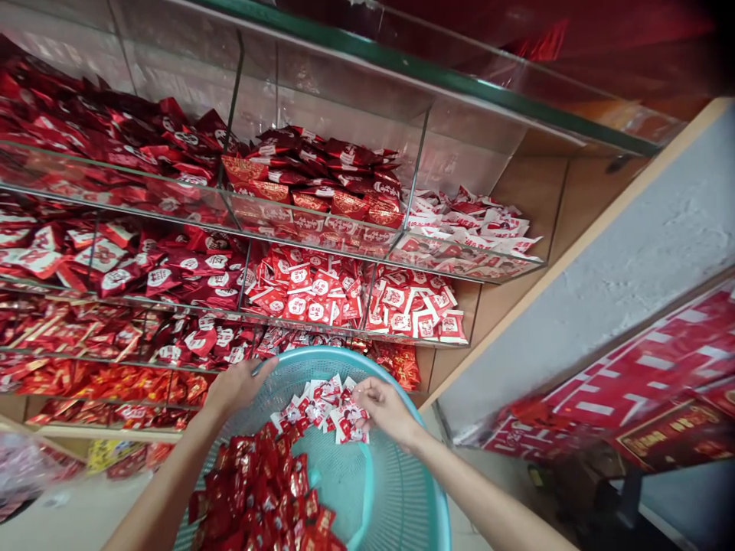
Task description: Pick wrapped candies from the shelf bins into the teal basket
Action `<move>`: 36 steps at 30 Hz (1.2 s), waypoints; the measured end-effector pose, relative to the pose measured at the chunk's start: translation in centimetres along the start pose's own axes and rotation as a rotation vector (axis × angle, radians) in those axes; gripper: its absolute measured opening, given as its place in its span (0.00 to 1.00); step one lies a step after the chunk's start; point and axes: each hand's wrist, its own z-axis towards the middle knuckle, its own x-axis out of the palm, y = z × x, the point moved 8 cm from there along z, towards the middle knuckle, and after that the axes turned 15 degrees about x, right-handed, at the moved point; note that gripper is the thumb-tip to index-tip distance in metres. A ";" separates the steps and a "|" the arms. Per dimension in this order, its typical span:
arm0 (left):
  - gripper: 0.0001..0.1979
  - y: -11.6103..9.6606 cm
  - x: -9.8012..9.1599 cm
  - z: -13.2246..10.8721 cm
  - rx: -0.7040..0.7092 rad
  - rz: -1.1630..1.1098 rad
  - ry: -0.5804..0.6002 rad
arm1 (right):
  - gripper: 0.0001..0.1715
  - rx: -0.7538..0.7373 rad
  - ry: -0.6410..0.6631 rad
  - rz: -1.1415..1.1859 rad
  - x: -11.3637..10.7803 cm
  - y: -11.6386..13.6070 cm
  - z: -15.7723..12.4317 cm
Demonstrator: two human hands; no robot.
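Note:
A turquoise plastic basket is in front of me, tilted in view below the shelves. My left hand is closed on its far left rim. Inside the basket, my right hand has its fingers curled together at a small white-and-red wrapped packet. Beside it, against the far wall of the basket, is a cluster of similar white-and-red packets. Shiny dark-red wrapped packets are heaped in the left and near part of the basket.
Glass-fronted shelves hold red and white packets in divided compartments. White-and-red packets fill the upper right compartment. A wooden side panel and a grey wall stand to the right. Red printed goods are at far right.

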 end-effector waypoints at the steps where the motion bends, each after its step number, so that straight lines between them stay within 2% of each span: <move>1: 0.37 0.0 0.0 0.0 -0.001 0.001 -0.003 | 0.23 -0.002 0.014 0.012 0.0 0.0 -0.3; 5: 0.36 -0.5 0.1 -0.1 -0.004 0.004 -0.007 | 0.15 -0.014 0.047 -0.073 2.0 1.1 -0.2; 10: 0.34 -1.7 -0.1 -0.2 0.025 0.004 -0.022 | 0.04 -0.096 -0.037 -0.420 7.0 3.9 2.5; 12: 0.33 -1.8 0.0 -0.2 0.044 -0.004 -0.020 | 0.05 -0.128 -0.121 -0.571 8.5 4.6 3.5; 15: 0.29 -0.6 0.6 0.1 0.032 -0.030 -0.014 | 0.09 -0.235 -0.324 -0.896 9.5 5.9 3.7; 17: 0.28 0.3 1.1 0.6 0.075 -0.059 -0.031 | 0.13 -0.301 -0.382 -1.069 9.6 6.9 2.7; 19: 0.26 1.1 1.6 1.1 0.118 -0.092 -0.035 | 0.14 -0.390 -0.396 -1.137 9.1 8.5 0.4; 22: 0.25 1.7 1.7 1.4 0.126 -0.120 -0.052 | 0.13 -0.682 -0.417 -1.074 6.8 13.6 -5.7; 24: 0.27 1.6 1.3 1.2 0.097 -0.135 -0.068 | 0.15 -0.912 -0.491 -1.002 3.7 18.3 -10.6; 26: 0.30 1.1 0.8 1.0 0.071 -0.142 -0.067 | 0.16 -1.067 -0.663 -0.960 -0.7 23.2 -14.7; 28: 0.33 0.7 0.5 0.7 0.044 -0.140 -0.050 | 0.15 -1.103 -0.901 -0.944 -5.7 27.9 -17.3; 29: 0.34 0.5 0.5 0.6 0.032 -0.138 -0.044 | 0.15 -1.088 -0.977 -0.968 -8.0 29.9 -17.7; 31: 0.36 0.4 0.4 0.4 0.025 -0.137 -0.048 | 0.20 -1.014 -1.022 -1.080 -11.5 33.0 -17.0; 33: 0.36 0.6 0.6 0.3 0.022 -0.143 -0.057 | 0.26 -0.888 -0.947 -1.182 -14.0 35.0 -14.8; 36: 0.34 0.8 1.0 0.1 0.026 -0.162 -0.046 | 0.30 -0.752 -0.752 -1.215 -16.0 36.4 -11.7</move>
